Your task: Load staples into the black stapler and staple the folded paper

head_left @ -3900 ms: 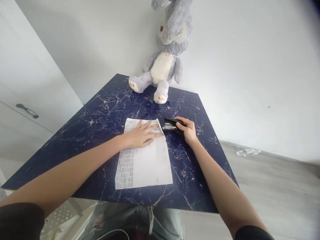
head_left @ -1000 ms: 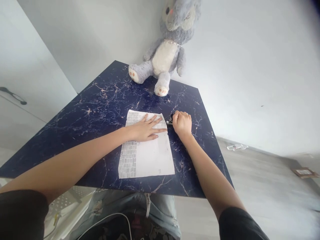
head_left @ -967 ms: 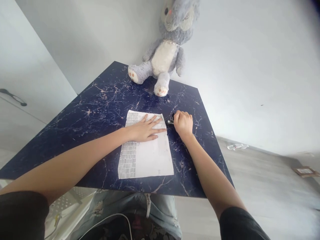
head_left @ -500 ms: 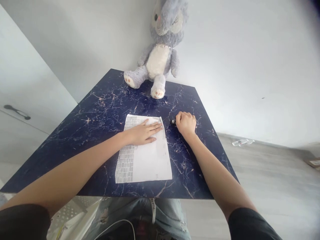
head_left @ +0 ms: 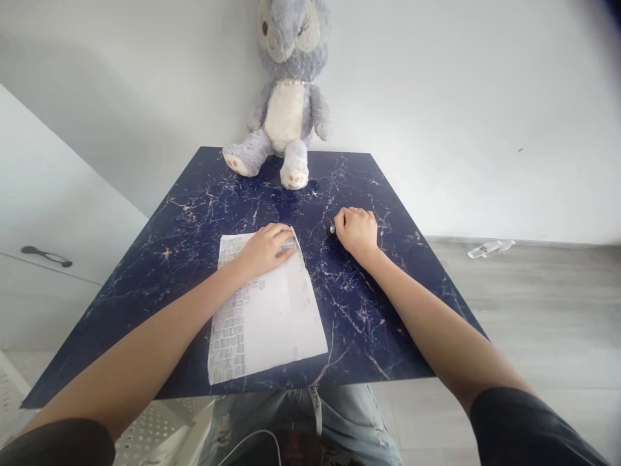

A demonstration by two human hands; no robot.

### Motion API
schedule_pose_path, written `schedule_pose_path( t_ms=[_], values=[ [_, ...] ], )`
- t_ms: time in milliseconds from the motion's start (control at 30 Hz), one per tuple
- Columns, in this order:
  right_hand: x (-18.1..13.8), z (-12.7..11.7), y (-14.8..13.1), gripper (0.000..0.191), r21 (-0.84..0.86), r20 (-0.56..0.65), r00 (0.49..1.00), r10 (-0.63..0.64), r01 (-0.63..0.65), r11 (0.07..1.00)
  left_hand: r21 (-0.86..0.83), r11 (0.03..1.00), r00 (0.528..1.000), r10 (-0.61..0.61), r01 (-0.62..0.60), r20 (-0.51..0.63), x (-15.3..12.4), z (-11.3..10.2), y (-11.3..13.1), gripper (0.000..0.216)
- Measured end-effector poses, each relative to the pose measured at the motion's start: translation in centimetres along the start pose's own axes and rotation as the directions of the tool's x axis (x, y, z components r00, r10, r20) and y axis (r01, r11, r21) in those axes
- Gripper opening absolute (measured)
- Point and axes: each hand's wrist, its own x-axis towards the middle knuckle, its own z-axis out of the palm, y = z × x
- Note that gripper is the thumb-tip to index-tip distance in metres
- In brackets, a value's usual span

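A white printed sheet of paper [head_left: 264, 310] lies on the dark blue marble-patterned table [head_left: 194, 213]. My left hand [head_left: 264, 247] rests on the sheet's far end, fingers curled down against it. My right hand [head_left: 356, 230] is closed over a black stapler [head_left: 332, 230], of which only the tip shows at the left of my fist. The stapler sits on the table a little to the right of the paper's far corner, apart from it.
A grey and white plush rabbit [head_left: 284, 97] sits against the wall at the table's far edge. A white cabinet with a dark handle [head_left: 46, 256] stands at the left. A small clear item [head_left: 488, 247] lies on the floor at the right.
The stapler has come away from the paper's corner and my right hand now covers it further right. My left fingers have curled in and the sheet has slid and turned a little.
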Motion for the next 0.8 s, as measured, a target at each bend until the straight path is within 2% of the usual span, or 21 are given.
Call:
schedule_pose_path(
  t_ms=[133, 467, 800],
  values=[
    [0.02, 0.04, -0.06, 0.039, 0.002, 0.003, 1.000, 0.004, -0.004, 1.000, 0.007, 1.000, 0.998, -0.024, 0.024, 0.061, -0.24, 0.19, -0.09, 0.051],
    [0.10, 0.11, -0.13, 0.042, -0.012, 0.006, 1.000, 0.008, -0.008, 1.000, 0.032, 0.999, 0.988, -0.031, 0.027, 0.151, -0.43, -0.22, 0.25, 0.053],
    [0.06, 0.33, -0.09, 0.043, 0.013, 0.000, 1.000, 0.018, -0.018, 1.000, -0.005, 0.999, 0.997, -0.036, 0.036, 0.072, -0.15, -0.07, 0.08, 0.050]
  ],
)
